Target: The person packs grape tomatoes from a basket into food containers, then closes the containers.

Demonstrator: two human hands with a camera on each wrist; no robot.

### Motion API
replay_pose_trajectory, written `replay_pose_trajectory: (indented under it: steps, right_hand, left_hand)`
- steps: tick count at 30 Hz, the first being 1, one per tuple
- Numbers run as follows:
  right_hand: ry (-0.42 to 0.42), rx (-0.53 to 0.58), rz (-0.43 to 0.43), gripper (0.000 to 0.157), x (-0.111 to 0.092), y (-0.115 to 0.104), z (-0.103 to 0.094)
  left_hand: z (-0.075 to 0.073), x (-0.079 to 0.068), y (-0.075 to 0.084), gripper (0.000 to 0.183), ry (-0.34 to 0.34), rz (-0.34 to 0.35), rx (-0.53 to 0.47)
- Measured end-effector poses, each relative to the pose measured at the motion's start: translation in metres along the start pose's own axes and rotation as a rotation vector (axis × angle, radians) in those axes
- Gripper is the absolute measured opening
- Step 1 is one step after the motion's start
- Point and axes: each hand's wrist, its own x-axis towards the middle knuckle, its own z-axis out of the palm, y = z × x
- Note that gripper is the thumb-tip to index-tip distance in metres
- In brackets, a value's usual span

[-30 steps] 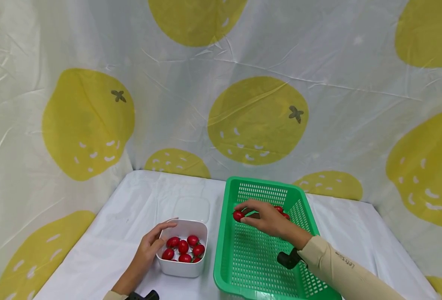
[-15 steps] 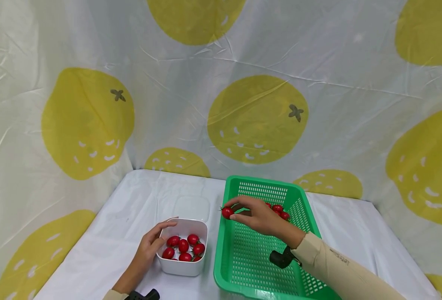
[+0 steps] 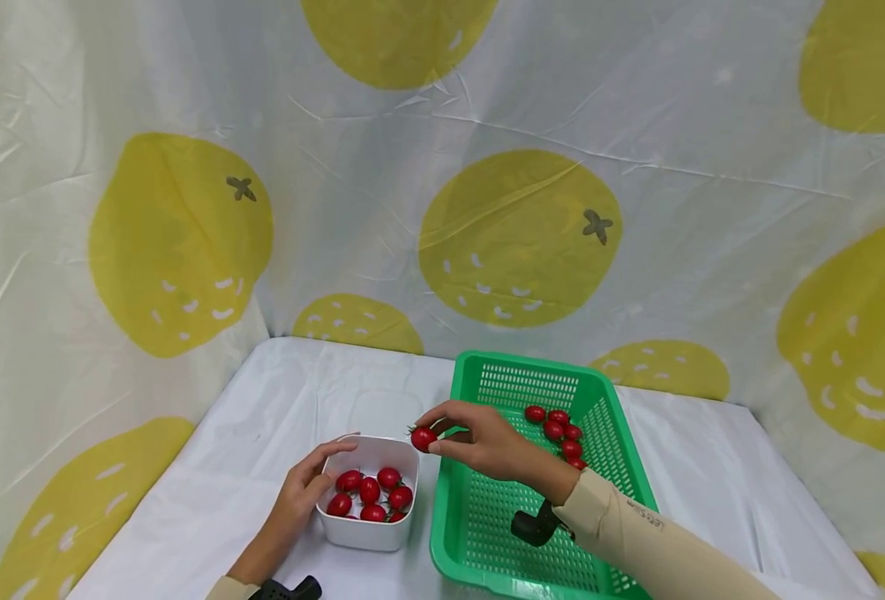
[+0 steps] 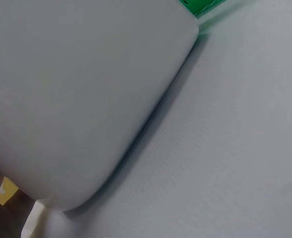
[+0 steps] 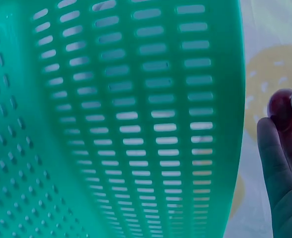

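Observation:
Between the fingertips and thumb of my right hand (image 3: 480,437) is a red cherry tomato (image 3: 423,439) with a green stem. It is held up beside the right rim of a square white container (image 3: 367,535), and the right wrist view shows the pinched tomato (image 5: 283,105) past the basket's edge. My left hand (image 3: 303,482) grips the container at its left side, thumb over the rim and fingers along the far-left corner. Several cherry tomatoes (image 3: 370,490) lie inside the container. More tomatoes (image 3: 553,430) lie toward the back right of a green basket (image 3: 442,517).
The green basket, with slotted walls, stands just right of the container, below my right forearm. Behind the container a clear lid (image 3: 386,408) lies flat on the white cloth (image 3: 285,383). A hanging sheet with yellow fruit prints (image 3: 517,242) closes off the back and sides.
My right hand has carried the cherry tomato left, from over the basket to beside the container's rim, uncovering the tomatoes in the basket. The left hand stays on the container.

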Motion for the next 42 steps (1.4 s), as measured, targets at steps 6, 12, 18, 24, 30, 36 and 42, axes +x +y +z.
replay_pose_trajectory:
  steps: [6, 12, 18, 24, 30, 36, 42]
  right_hand:
    - [-0.032, 0.011, 0.0, 0.029, 0.007, 0.0, 0.013]
    - [-0.044, 0.033, 0.031, 0.028, 0.01, 0.002, 0.019]
    - [-0.045, 0.035, 0.059, 0.027, 0.011, 0.007, 0.024]
    - [-0.04, 0.046, 0.063, 0.028, 0.011, 0.011, 0.027]
    - [-0.023, 0.029, 0.061, 0.028, 0.009, 0.013, 0.029]
    - [-0.02, 0.023, 0.062, 0.028, 0.008, 0.016, 0.03]
    - [-0.018, 0.026, 0.057, 0.03, 0.008, 0.017, 0.029]
  left_hand:
    - [0.0, 0.0, 0.0, 0.036, 0.004, 0.0, 0.0]
    - [0.0, 0.0, 0.001, 0.036, -0.003, -0.045, 0.0]
    - [-0.001, 0.0, -0.001, 0.035, -0.021, -0.019, -0.019]
    - [-0.001, 0.0, 0.0, 0.035, -0.002, -0.037, -0.001]
    - [-0.001, 0.0, 0.001, 0.035, -0.026, -0.04, -0.009]
    - [-0.002, -0.003, -0.002, 0.034, -0.022, -0.045, -0.002]
    - [0.0, -0.001, -0.001, 0.033, -0.005, -0.073, 0.01]
